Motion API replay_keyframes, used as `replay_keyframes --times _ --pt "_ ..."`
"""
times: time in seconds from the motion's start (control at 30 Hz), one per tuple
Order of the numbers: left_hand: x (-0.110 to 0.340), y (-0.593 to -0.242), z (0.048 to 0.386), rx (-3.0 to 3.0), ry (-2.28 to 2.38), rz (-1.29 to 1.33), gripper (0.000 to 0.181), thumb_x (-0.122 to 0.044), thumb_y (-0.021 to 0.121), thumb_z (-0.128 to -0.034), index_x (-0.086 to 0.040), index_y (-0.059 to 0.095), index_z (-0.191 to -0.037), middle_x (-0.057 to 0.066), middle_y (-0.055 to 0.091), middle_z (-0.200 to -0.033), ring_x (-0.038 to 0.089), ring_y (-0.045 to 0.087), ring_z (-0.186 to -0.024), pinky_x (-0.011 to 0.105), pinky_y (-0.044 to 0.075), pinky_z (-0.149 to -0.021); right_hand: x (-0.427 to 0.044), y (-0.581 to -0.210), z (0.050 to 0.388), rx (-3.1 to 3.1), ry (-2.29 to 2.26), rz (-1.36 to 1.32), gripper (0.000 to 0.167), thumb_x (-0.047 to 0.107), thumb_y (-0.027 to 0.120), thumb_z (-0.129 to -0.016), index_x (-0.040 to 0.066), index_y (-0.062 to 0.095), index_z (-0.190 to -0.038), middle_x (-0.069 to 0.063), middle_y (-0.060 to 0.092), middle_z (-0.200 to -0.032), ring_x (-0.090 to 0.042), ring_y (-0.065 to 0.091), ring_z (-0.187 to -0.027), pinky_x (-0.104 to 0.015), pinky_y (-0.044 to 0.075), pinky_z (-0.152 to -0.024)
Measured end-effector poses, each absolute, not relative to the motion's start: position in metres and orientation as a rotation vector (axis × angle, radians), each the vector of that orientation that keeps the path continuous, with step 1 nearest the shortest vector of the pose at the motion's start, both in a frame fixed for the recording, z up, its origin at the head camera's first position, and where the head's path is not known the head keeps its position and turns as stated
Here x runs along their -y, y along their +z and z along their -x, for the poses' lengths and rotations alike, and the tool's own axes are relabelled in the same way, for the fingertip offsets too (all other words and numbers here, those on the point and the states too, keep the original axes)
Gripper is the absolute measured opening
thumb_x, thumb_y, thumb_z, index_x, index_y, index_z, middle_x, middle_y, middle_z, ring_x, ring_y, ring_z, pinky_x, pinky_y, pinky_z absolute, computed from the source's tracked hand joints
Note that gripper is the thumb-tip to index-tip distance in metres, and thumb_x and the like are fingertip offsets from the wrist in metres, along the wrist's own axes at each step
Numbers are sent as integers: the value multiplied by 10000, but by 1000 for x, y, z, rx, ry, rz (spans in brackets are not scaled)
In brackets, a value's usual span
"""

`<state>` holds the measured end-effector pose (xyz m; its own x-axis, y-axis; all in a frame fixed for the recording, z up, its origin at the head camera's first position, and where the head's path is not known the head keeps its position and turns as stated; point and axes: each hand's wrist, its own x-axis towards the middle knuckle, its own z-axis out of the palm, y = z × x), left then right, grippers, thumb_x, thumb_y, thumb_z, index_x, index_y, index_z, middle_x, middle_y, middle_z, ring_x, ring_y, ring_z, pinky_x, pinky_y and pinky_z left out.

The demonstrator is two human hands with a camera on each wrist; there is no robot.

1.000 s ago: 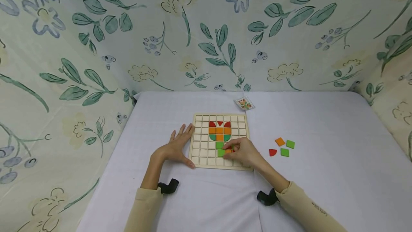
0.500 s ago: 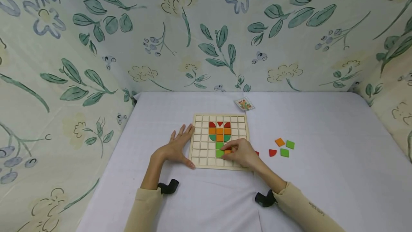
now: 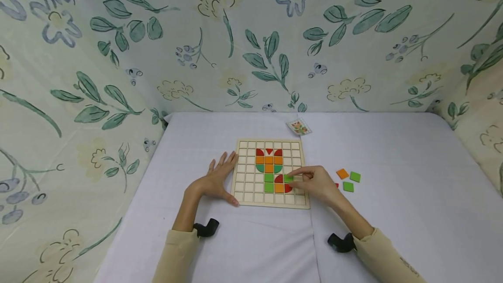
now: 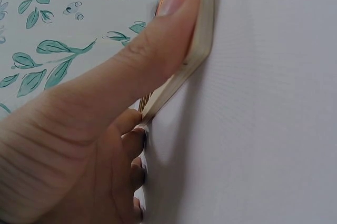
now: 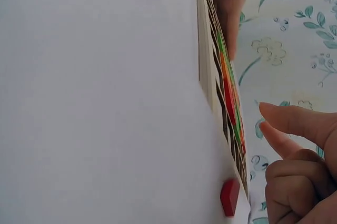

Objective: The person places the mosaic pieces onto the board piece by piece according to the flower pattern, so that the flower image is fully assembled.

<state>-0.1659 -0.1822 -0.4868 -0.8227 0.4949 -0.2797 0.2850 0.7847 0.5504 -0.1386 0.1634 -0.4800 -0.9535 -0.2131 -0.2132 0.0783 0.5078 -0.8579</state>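
In the head view a wooden grid board (image 3: pixel 249 190) lies on the table with coloured tiles set in some squares. My left hand (image 3: pixel 214 182) rests at its left side, fingers spread along the edge and thumb at the near left corner. My right hand (image 3: pixel 320 184) hovers over the board's right part, index finger and thumb by a green square tile (image 3: pixel 288 178). Beside that tile sit red quarter-round tiles (image 3: pixel 278 179) and an orange square tile (image 3: pixel 279 188). In the right wrist view nothing shows between thumb and index finger (image 5: pixel 276 116).
Right of the board lie a loose orange tile (image 3: pixel 342 174) and two loose green tiles (image 3: pixel 355 177). A loose red tile (image 3: pixel 336 185) is mostly behind the right hand. A picture card (image 3: pixel 299 127) lies beyond the board. Floral cloth hangs around the white-covered table (image 3: pixel 393 156).
My right hand has let go of the lower green tile in the stem column and moved right, uncovering the red, orange and green tiles there. The left hand stays in place.
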Motion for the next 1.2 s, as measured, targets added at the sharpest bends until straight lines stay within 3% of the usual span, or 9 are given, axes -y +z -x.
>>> replay_keyframes --times 0.63,0.87,1.2 --pt "182 -486 165 -2555 711 -583 1496 -489 990 -595 -124 21 -1675 43 -65 -1760 308 -165 -1623 604 -109 -1303 -266 -474 118 -2659 -1290 -103 443 276 823 -881 57 733 -1256 46 343 -646 -87 346 -618 -256 310 -536" --pt "183 -488 166 -2560 706 -584 1493 -502 984 -600 -128 17 -1675 36 -69 -1760 289 -169 -1623 593 -110 -1306 -300 -481 112 -2712 -1185 -176 529 408 787 -909 60 707 -1299 50 308 -633 -77 301 -595 -313 261 -513" --pt "183 -489 167 -2572 683 -604 1494 -513 980 -601 -124 16 -1675 54 -76 -1759 296 -175 -1621 597 -111 -1304 -324 -486 106 -2626 -1213 -215 649 392 832 -871 17 655 -1371 62 323 -624 -95 323 -628 -330 268 -566"
